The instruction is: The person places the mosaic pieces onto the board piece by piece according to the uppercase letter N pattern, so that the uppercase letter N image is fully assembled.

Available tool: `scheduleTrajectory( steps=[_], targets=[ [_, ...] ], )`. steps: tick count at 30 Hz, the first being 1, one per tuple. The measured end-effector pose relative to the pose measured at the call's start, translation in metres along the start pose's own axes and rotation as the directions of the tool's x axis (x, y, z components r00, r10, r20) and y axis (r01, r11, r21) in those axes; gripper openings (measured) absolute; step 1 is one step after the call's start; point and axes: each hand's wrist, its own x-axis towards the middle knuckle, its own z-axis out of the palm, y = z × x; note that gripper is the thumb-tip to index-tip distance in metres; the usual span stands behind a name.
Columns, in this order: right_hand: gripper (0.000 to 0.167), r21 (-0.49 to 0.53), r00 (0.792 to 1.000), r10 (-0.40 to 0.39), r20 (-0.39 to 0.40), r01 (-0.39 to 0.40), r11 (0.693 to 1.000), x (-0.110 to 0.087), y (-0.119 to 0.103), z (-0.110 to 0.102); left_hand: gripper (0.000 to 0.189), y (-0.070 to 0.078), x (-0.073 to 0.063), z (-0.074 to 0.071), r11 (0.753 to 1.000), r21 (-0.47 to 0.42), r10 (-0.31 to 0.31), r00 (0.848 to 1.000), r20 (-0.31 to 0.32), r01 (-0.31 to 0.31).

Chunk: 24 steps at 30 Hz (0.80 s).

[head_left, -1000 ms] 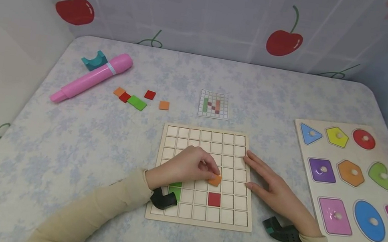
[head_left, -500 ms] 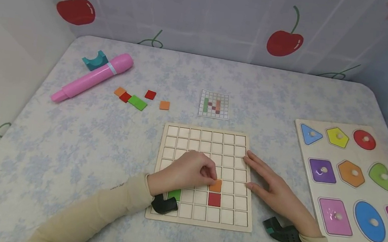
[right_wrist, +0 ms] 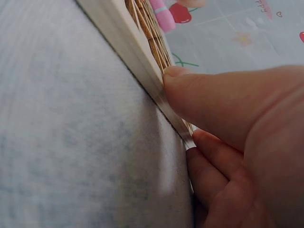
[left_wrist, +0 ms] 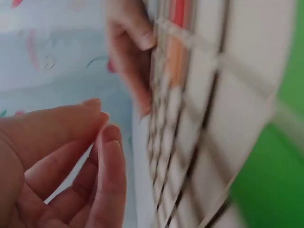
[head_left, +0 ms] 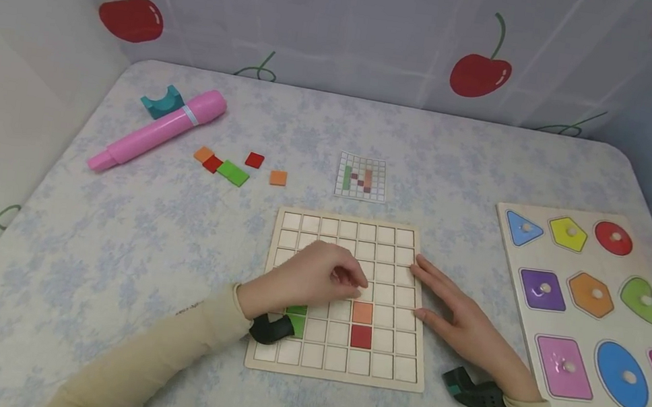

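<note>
Lifted away from the orange tile (head_left: pixel 363 312) over the past half second, a person's left hand (head_left: pixel 320 274) hovers just above the wooden grid board (head_left: pixel 335 376), its bare fingers loosely bent and the tips of thumb and forefinger close together. Seated flat in its square, the orange tile lies directly above a red tile (head_left: pixel 361 337), with green squares (head_left: pixel 299 326) showing near the left wrist. On the opposite side, the right hand (head_left: pixel 461 318) rests with thumb and fingers spread against the board's right edge. Beyond the board lie a small pattern card (head_left: pixel 362 177) and, to its left, loose tiles (head_left: pixel 233 173) near a pink toy (head_left: pixel 157 135). A shape puzzle (head_left: pixel 579 326) occupies the table's right side.
</note>
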Motion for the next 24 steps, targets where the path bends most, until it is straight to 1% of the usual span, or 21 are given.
scheduleTrajectory(
  steps=[2,4,5,7,8,10,12,14,15,16,17,18,19,21,24],
  targets=[
    [0.064,0.003,1.0,-0.003,-0.001,0.003,1.0,0.0,0.0,0.0,0.01,-0.003,0.001,-0.017,0.997,-0.079,-0.011,0.999,-0.037,0.008],
    [0.064,0.011,1.0,-0.008,-0.003,0.008,1.0,0.0,0.001,0.0,0.014,-0.011,0.0,-0.039,0.991,-0.136,-0.031,0.994,-0.104,0.017],
    [0.064,0.014,1.0,-0.01,-0.003,0.01,1.0,-0.001,0.001,0.0,0.016,-0.015,-0.002,-0.052,0.988,-0.152,-0.049,0.988,-0.144,0.027],
    [0.064,0.018,1.0,-0.011,-0.003,0.011,1.0,-0.001,0.001,0.0,0.02,-0.027,-0.008,-0.077,0.987,-0.149,-0.093,0.968,-0.231,0.059],
    [0.064,0.018,1.0,-0.008,-0.002,0.008,1.0,-0.001,0.001,0.0,0.023,-0.034,-0.013,-0.089,0.985,-0.146,-0.133,0.953,-0.273,0.095],
    [0.064,0.012,1.0,0.0,0.001,0.0,1.0,-0.001,0.001,0.0,0.029,-0.049,-0.025,-0.111,0.97,-0.169,-0.221,0.912,-0.345,0.172],
    [0.064,0.005,1.0,0.007,0.002,-0.007,1.0,-0.001,0.001,0.0,0.035,-0.064,-0.036,-0.13,0.949,-0.203,-0.304,0.866,-0.397,0.24],
    [0.063,0.003,1.0,0.008,0.002,-0.008,1.0,-0.001,0.001,0.0,0.04,-0.079,-0.047,-0.142,0.923,-0.254,-0.374,0.819,-0.435,0.287],
    [0.063,0.004,1.0,0.006,0.003,-0.006,1.0,-0.001,0.001,0.0,0.041,-0.086,-0.05,-0.147,0.916,-0.274,-0.392,0.804,-0.447,0.294],
    [0.063,0.007,1.0,0.003,0.003,-0.003,1.0,-0.002,0.001,0.0,0.042,-0.093,-0.053,-0.15,0.908,-0.289,-0.409,0.794,-0.45,0.304],
    [0.063,0.01,1.0,-0.001,0.003,0.001,1.0,-0.002,0.001,0.0,0.043,-0.098,-0.055,-0.152,0.902,-0.297,-0.421,0.788,-0.45,0.312],
    [0.063,0.013,1.0,-0.005,0.003,0.005,1.0,-0.002,0.001,-0.001,0.044,-0.104,-0.056,-0.153,0.898,-0.306,-0.427,0.789,-0.442,0.315],
    [0.063,0.017,1.0,-0.008,0.003,0.008,1.0,-0.002,0.001,-0.001,0.044,-0.108,-0.056,-0.154,0.895,-0.31,-0.434,0.792,-0.43,0.322],
    [0.062,0.023,1.0,-0.014,0.003,0.014,1.0,-0.002,0.001,-0.001,0.044,-0.116,-0.054,-0.154,0.894,-0.29,-0.437,0.804,-0.403,0.341],
    [0.062,0.024,1.0,-0.018,0.002,0.018,1.0,-0.001,0.001,-0.001,0.042,-0.123,-0.051,-0.155,0.907,-0.207,-0.42,0.818,-0.392,0.367]
  ],
)
